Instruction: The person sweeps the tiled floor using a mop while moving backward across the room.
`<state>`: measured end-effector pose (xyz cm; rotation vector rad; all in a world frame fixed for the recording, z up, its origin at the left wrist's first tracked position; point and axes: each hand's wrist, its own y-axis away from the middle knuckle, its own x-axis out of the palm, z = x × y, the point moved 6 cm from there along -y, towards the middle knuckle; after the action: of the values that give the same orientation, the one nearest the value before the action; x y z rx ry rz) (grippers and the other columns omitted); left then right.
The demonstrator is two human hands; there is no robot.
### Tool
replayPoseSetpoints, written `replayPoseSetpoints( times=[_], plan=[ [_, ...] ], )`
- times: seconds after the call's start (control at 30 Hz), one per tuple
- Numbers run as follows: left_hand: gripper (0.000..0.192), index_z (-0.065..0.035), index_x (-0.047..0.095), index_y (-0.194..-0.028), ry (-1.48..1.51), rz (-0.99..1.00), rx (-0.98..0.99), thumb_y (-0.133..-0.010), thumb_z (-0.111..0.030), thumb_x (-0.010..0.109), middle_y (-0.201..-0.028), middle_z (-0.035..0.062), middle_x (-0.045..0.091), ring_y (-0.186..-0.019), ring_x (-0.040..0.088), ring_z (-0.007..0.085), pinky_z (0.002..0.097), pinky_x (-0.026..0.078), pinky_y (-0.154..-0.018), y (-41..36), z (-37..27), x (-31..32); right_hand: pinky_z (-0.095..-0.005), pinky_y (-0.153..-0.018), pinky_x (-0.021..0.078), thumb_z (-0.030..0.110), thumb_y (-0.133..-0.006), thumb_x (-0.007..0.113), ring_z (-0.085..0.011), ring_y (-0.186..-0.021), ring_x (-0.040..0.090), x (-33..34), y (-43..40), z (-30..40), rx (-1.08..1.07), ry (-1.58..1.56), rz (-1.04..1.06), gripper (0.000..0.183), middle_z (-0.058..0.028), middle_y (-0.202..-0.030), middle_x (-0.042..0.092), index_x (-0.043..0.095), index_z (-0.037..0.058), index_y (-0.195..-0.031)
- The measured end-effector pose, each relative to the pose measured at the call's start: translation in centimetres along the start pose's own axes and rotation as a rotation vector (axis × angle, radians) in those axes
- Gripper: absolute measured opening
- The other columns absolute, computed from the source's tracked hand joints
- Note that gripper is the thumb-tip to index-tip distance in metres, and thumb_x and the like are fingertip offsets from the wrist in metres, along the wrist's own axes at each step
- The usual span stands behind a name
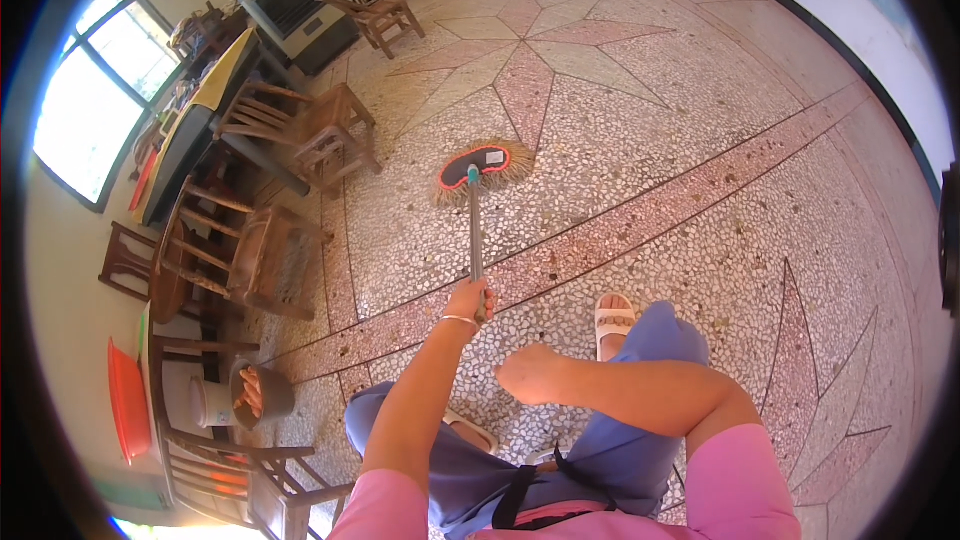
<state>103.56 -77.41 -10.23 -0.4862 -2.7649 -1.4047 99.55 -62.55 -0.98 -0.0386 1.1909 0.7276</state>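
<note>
My left hand (pixel 474 301), with a bracelet at the wrist, is closed around the grey handle of a dust mop (pixel 475 232). The mop's head, dark with an orange-red edge and a shaggy tan fringe, lies on the speckled terrazzo floor (pixel 600 172) ahead of me. A teal joint links handle and head. My right hand (pixel 529 373) is apart from the handle, to its right and above the floor near my knee. Its fingers are curled and partly hidden, so whether it holds anything cannot be told.
Wooden chairs (pixel 277 255) line the left side beside a long table (pixel 180 157). Further back are a small wooden chair (pixel 382 19) and an air cooler (pixel 296 4). A grey bucket (pixel 274 397) and a red basin (pixel 129 399) are at lower left; a white wall (pixel 840 7) bounds the right.
</note>
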Motion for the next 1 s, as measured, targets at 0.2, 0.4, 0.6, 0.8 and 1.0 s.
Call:
replayPoseSetpoints(
  times=[0.2, 0.4, 0.6, 0.8, 1.0],
  plan=[
    [0.054, -0.0253, 0.019, -0.137, -0.261, -0.055, 0.265, -0.09, -0.017, 0.043, -0.06, 0.003, 0.042, -0.042, 0.04, 0.0125, 0.0269, 0.033, -0.032, 1.3, 3.1, -1.6, -0.0392, -0.061, 0.051, 0.01, -0.072, 0.054, -0.0276, -0.077, 0.065, -2.8, -0.1, -0.9, 0.068, 0.003, -0.004, 0.014, -0.0123, -0.081, 0.066, 0.066, 0.0035, -0.075],
    [0.063, -0.0137, 0.001, -0.142, -0.416, 0.038, 0.181, -0.092, -0.018, 0.039, -0.064, 0.0045, 0.045, -0.041, 0.043, 0.0133, 0.0259, 0.036, -0.034, 13.3, 11.6, -4.7, -0.0403, -0.061, 0.0506, 0.011, -0.073, 0.055, -0.0295, -0.074, 0.064, -4.8, -0.6, -1.3, 0.028, -0.017, -0.092, 0.012, -0.0131, -0.076, 0.064, 0.064, 0.0053, -0.078],
    [0.062, -0.0214, 0.0, -0.142, -0.214, 0.163, -0.046, -0.093, -0.015, 0.038, -0.07, 0.0062, 0.045, -0.045, 0.045, 0.0138, 0.0255, 0.038, -0.036, 24.7, 14.2, -5.6, -0.042, -0.058, 0.0502, 0.014, -0.074, 0.057, -0.0302, -0.071, 0.064, -4.8, -1.4, 1.6, -0.11, -0.045, -0.156, 0.013, -0.0122, -0.072, 0.063, 0.062, 0.0054, -0.082],
    [0.057, -0.0211, 0.008, -0.142, 0.081, 0.228, -0.105, -0.094, -0.017, 0.037, -0.073, 0.0084, 0.049, -0.046, 0.046, 0.015, 0.0257, 0.037, -0.036, 20.2, 10.8, -4.7, -0.0432, -0.055, 0.0484, 0.016, -0.076, 0.055, -0.0324, -0.066, 0.061, -7.5, 0.1, 4.7, -0.394, -0.189, -0.352, 0.028, -0.0114, -0.07, 0.058, 0.055, 0.0076, -0.103],
    [0.042, -0.0191, 0.027, -0.134, 0.119, 0.073, 0.039, -0.093, -0.024, 0.037, -0.078, 0.0086, 0.055, -0.051, 0.049, 0.0135, 0.0258, 0.041, -0.042, 9.6, 3.1, 1.2, -0.0406, -0.058, 0.0493, 0.009, -0.072, 0.056, -0.0297, -0.071, 0.061, -8.2, 0.6, 2.9, -0.33, -0.147, -0.564, 0.035, -0.0105, -0.079, 0.059, 0.056, 0.0074, -0.106]
  ],
)
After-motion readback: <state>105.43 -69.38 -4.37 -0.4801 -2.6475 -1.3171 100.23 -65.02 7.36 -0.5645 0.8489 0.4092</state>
